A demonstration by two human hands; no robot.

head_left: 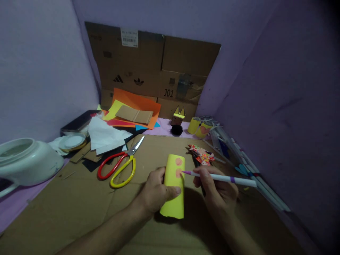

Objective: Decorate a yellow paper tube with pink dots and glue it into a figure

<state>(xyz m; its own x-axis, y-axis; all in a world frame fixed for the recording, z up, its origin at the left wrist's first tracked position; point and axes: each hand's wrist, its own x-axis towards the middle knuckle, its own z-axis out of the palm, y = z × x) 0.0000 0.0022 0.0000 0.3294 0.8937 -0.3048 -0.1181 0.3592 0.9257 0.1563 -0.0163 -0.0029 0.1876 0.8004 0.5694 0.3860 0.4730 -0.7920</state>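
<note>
My left hand (158,191) grips a yellow paper tube (172,205), with the thumb across its front and the fingers hidden behind it. Two pinkish-orange shapes, one above the other, show on the tube's upper part. Between the thumb and fingers of my right hand (216,189) is a white felt-tip pen (223,177) with a purple tip and band. Its tip is at the lower orange shape; whether it touches is hard to tell. Just beyond the right hand lies a dark object with red floral material (203,154).
Red-and-yellow scissors (123,164) lie at left on the cardboard (106,216). A white ceramic pot (34,161) stands at far left. Coloured paper sheets (132,102) are piled at the back. Two yellow rolls (194,125) stand back right, and several pens (261,184) line the right side.
</note>
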